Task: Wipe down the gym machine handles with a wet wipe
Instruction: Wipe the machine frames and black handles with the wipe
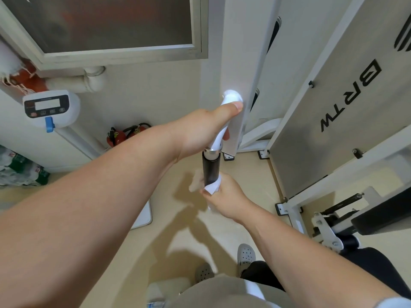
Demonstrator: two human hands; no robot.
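The left hand (206,130) is closed around the white upper part of a gym machine handle (211,165), thumb laid along the bar toward its rounded white end. Below that grip sits a chrome collar, then a black grip sleeve. The right hand (224,196) is clamped on the lower end of the black sleeve with a white wet wipe (212,186) bunched between fingers and bar; a corner of the wipe sticks out to the left of the fist. The two hands are apart, with the bare stretch of black sleeve between them.

To the right stands a grey machine panel (333,121) with black lettering that reads "BRTW" when seen sideways. On the wall at left hangs a white unit with a small display (47,105) and a blue lever; its writing is too small to read. Two red fire extinguishers (124,135) stand on the floor by the wall. Grey perforated clogs (244,255) show near the bottom.
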